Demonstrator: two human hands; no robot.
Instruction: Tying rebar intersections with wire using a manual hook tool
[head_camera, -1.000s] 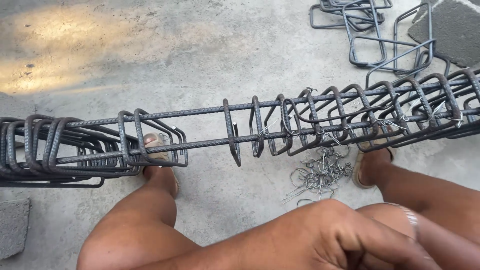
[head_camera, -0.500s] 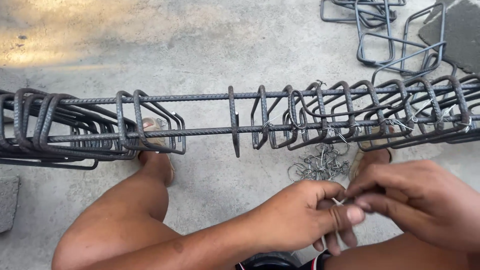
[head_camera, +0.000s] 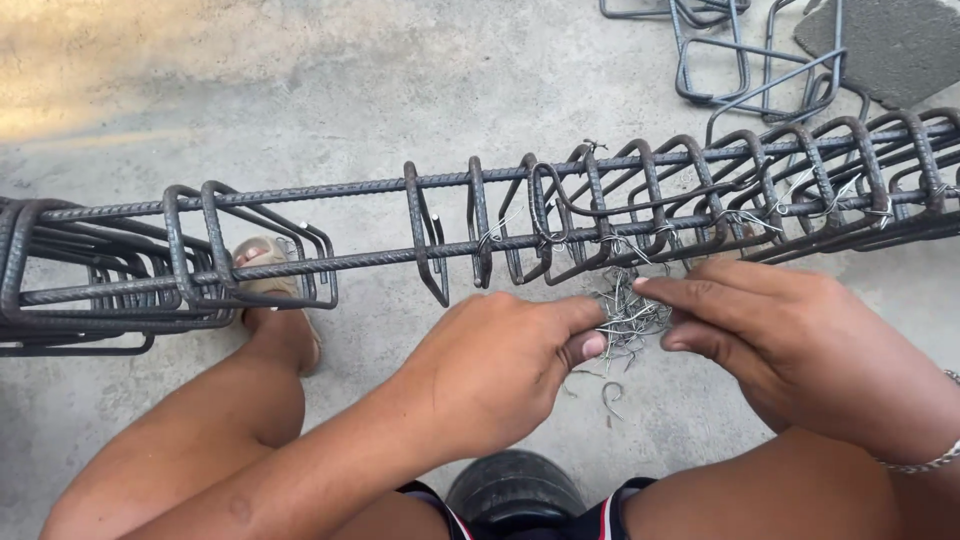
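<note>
The person is sitting low over a long rebar cage (head_camera: 600, 215) that is lying across the concrete floor (head_camera: 300, 80), its long axis running left to right in front of the knees; the left hand (head_camera: 500, 370) is curling its fingers closed, thumb pressing against forefinger, and the right hand (head_camera: 790, 350) is pinching with fingertips together; both grips are meeting on thin tie wire (head_camera: 625, 318) from the small tangled bundle lying on the floor just below the cage; which hand actually has hold of a strand I cannot tell. The wire is sitting between the two hands, closer to the right fingertips; the cage bars are lying just beyond, above both hands; loose stirrups (head_camera: 730, 60) are resting farther off.
</note>
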